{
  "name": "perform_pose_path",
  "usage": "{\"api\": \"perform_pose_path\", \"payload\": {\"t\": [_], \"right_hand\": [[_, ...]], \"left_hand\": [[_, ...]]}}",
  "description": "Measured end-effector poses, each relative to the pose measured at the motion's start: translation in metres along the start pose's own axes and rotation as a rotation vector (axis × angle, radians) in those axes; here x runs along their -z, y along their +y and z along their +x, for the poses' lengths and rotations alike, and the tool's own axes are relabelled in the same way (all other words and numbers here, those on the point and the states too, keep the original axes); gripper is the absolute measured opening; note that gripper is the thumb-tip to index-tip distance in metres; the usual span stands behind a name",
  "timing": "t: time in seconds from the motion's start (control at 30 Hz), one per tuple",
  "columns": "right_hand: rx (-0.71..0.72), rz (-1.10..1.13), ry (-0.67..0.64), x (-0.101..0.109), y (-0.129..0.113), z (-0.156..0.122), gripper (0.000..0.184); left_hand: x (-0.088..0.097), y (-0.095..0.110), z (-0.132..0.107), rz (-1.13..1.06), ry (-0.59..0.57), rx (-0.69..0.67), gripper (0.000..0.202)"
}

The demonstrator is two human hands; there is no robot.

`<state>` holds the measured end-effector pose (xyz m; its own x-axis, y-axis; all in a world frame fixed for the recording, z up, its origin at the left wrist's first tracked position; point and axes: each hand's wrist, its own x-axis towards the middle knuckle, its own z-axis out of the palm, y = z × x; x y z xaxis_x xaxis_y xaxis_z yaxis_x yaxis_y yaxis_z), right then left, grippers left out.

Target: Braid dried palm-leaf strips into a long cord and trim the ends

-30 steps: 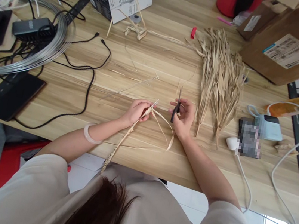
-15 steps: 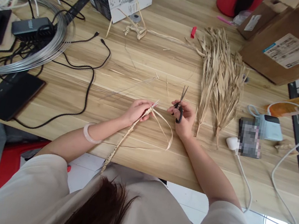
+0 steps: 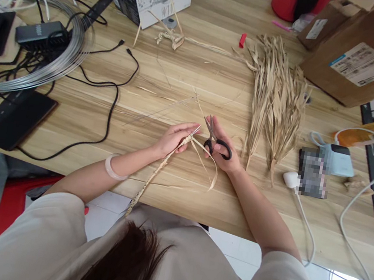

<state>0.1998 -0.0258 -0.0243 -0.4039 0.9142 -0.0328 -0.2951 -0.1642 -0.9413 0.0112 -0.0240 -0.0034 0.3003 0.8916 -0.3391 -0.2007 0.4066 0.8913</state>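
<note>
My left hand [image 3: 174, 141] is closed around the upper end of a long straw-wrapped cord [image 3: 153, 175], which slants down toward my lap. Thin pale wire ends stick out past its tip, and loose straw strips [image 3: 214, 178] hang from there in a loop to the right. In my right hand [image 3: 225, 153] is a pair of black-handled scissors [image 3: 210, 136], blades pointing up and left with their tips slightly apart. The blades are close to the cord's end; whether they touch any strand I cannot tell.
Two bundles of dried leaves [image 3: 264, 90] lie right of my hands. A wire coil [image 3: 73, 53], black cables and a dark tablet-like slab [image 3: 18, 120] occupy the left. Cardboard boxes [image 3: 367, 55] stand at the back right, and a light-blue charger [image 3: 340, 159] lies before them.
My right hand has moved left toward the cord's end, and the scissors have turned so their blades lean left. My left hand and the cord have hardly moved.
</note>
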Motion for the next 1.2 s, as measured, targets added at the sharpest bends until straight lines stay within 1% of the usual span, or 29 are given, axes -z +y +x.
{"api": "perform_pose_path", "payload": {"t": [0.07, 0.17, 0.23, 0.27, 0.33, 0.43, 0.5, 0.57, 0.63, 0.7, 0.83, 1.0, 1.2], "right_hand": [[0.035, -0.011, 0.034, 0.001, 0.003, 0.0, 0.087], [0.119, -0.062, 0.153, 0.002, 0.008, 0.001, 0.096], [0.212, -0.144, 0.236, 0.004, 0.011, 0.002, 0.096], [0.264, -0.202, 0.274, 0.005, 0.013, 0.003, 0.092], [0.342, -0.334, 0.331, 0.007, 0.017, 0.003, 0.079], [0.42, -0.569, 0.376, 0.007, 0.022, 0.003, 0.048], [0.52, -0.73, 0.388, 0.006, 0.022, 0.002, 0.034], [0.659, -0.859, 0.381, 0.003, 0.02, 0.0, 0.03], [0.778, -0.949, 0.353, 0.002, 0.016, -0.002, 0.034], [0.838, -1.026, 0.304, 0.001, 0.012, -0.004, 0.037], [0.835, -1.133, 0.189, 0.003, 0.009, -0.006, 0.041], [0.838, -1.206, 0.135, 0.006, 0.012, -0.004, 0.044], [0.774, -1.244, 0.068, 0.008, 0.014, -0.005, 0.038]], "left_hand": [[0.0, 0.0, 0.0, -0.016, -0.012, 0.002, 0.044], [0.0, 0.0, 0.001, -0.026, -0.004, 0.016, 0.04], [0.0, -0.001, 0.002, -0.033, 0.009, 0.028, 0.036], [0.0, -0.001, 0.002, -0.038, 0.013, 0.031, 0.034], [0.0, -0.001, 0.003, -0.045, 0.013, 0.028, 0.03], [0.0, -0.002, 0.003, -0.034, 0.004, 0.006, 0.019], [0.0, -0.001, 0.003, -0.015, 0.007, 0.0, 0.012], [-0.001, 0.0, 0.002, 0.007, 0.014, -0.003, 0.011], [-0.001, 0.0, 0.002, 0.029, 0.018, -0.002, 0.014], [0.0, 0.001, 0.002, 0.049, 0.019, -0.002, 0.017], [0.002, 0.002, 0.002, 0.092, 0.025, -0.019, 0.019], [0.004, 0.004, 0.002, 0.118, 0.046, -0.013, 0.021], [0.007, 0.004, 0.004, 0.109, 0.021, -0.014, 0.022]]}}
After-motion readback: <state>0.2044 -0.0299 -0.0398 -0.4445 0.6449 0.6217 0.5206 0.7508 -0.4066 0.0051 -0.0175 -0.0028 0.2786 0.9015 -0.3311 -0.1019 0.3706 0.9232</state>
